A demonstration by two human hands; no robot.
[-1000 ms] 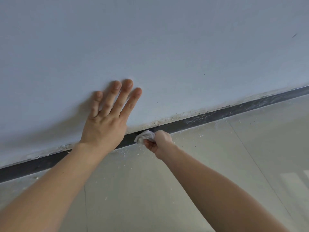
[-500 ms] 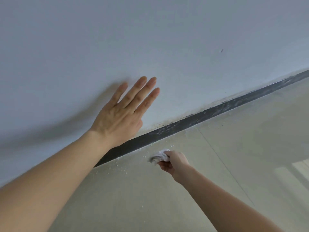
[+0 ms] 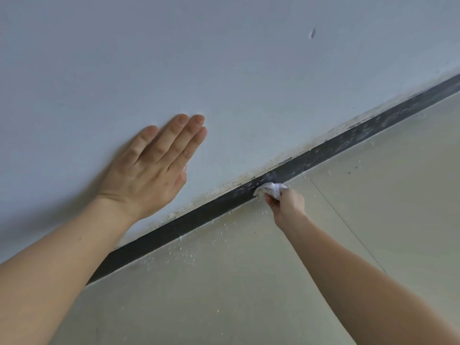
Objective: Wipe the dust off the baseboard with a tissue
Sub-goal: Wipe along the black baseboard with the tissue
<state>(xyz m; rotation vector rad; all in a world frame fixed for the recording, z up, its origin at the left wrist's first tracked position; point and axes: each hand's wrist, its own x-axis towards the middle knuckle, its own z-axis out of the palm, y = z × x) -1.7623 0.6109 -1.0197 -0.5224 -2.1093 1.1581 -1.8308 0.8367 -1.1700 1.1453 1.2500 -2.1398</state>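
the tissue is pinched to the baseboard by the right hand, the left hand laid flat, fingers together; the streaked right stretch is judged unwiped.

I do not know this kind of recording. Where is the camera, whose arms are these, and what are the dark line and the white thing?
There is no machine: a person wears a camera on the head, looking down at their own bare arms. The left hand lies flat on the pale wall. The right hand pinches a crumpled white tissue against the dark baseboard, the strip where wall meets floor. Pale crumbs lie on the floor beside it.
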